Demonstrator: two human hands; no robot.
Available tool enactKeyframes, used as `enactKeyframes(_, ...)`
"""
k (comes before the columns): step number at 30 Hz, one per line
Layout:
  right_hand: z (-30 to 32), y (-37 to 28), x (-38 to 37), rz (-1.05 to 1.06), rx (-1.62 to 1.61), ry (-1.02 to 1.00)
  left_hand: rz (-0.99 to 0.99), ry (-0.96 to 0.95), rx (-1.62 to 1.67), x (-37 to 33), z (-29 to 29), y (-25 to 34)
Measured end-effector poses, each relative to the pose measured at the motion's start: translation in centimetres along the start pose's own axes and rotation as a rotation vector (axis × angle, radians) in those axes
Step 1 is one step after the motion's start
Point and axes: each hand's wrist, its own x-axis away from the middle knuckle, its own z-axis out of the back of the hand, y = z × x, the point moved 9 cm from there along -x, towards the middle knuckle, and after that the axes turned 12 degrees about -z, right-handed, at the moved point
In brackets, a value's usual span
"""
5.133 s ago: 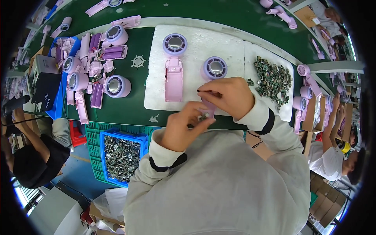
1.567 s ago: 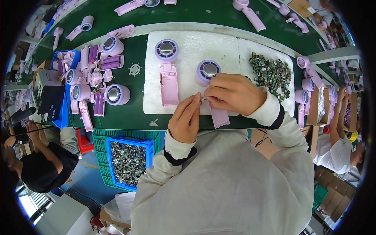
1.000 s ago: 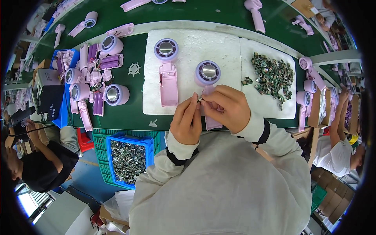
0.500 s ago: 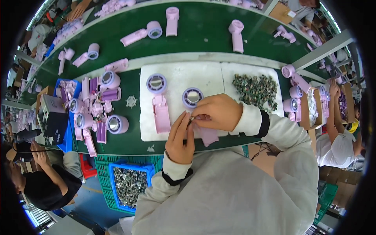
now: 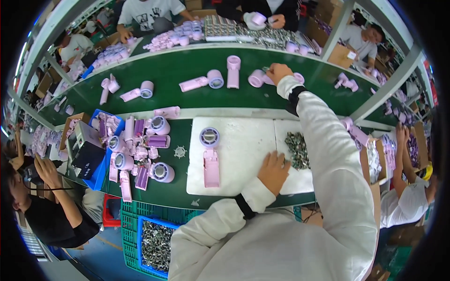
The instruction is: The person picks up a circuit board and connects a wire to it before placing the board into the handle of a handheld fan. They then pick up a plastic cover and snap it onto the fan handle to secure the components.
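Stretched far over the green belt, my right hand (image 5: 280, 72) is closed at the handle of a pink fan housing (image 5: 256, 79) with a round head. A small greenish-metallic piece shows by its fingertips, too small to name. My left hand (image 5: 273, 173) lies on the white foam board (image 5: 243, 150), fingers extended, at the edge of a pile of small circuit boards (image 5: 297, 149). My right sleeve hides part of that pile. On the board's left side lie a lilac round fan head (image 5: 209, 137) and an open pink handle shell (image 5: 212, 169).
Pink fan parts and purple-lined shells (image 5: 140, 140) crowd the left of the bench beside a blue bin (image 5: 99, 175). More fan housings (image 5: 233, 72) lie along the belt. A metal post (image 5: 382, 93) stands right; co-workers sit around. A blue crate (image 5: 140, 243) of metallic parts sits below.
Both hands were together over a pink handle on the board. My right hand has swung far forward to the belt; the fan housing is there too. My left hand moved right. The view tilted up.
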Motion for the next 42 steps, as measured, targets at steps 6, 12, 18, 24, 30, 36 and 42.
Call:
enactKeyframes(6, 0.1, -5.3, 1.1, 0.411, 0.224, 0.445, 0.159, -0.297, 0.032, 1.3, 2.1, -0.6)
enactKeyframes(12, -4.8, -10.7, 3.7, 0.171, -0.041, -0.013, 0.304, 0.027, 0.009, 6.6, 7.3, -1.8)
enactKeyframes(18, -6.8, -8.8, 2.6, -0.015, 0.118, -0.196, 0.338, -0.008, 0.065, 8.0, 8.3, -0.9)
enactKeyframes(24, -5.2, -6.6, 4.0, 0.039, 0.467, -0.344, 0.416, 0.094, -0.04, 9.1, 11.0, -2.2)
enactKeyframes(30, -3.8, -4.4, 7.7, 0.111, 0.466, -0.15, 0.387, 0.1, 0.35, 8.6, 9.6, -1.9)
enactKeyframes(36, -5.3, -0.1, 6.5, -0.098, -0.113, -0.561, 0.298, 0.36, 0.623, 9.5, 9.3, -1.6)
enactKeyframes(42, -1.4, 1.5, 15.6, -0.435, -1.286, -1.028, 0.419, 0.329, 0.713, 11.1, 9.3, -2.5)
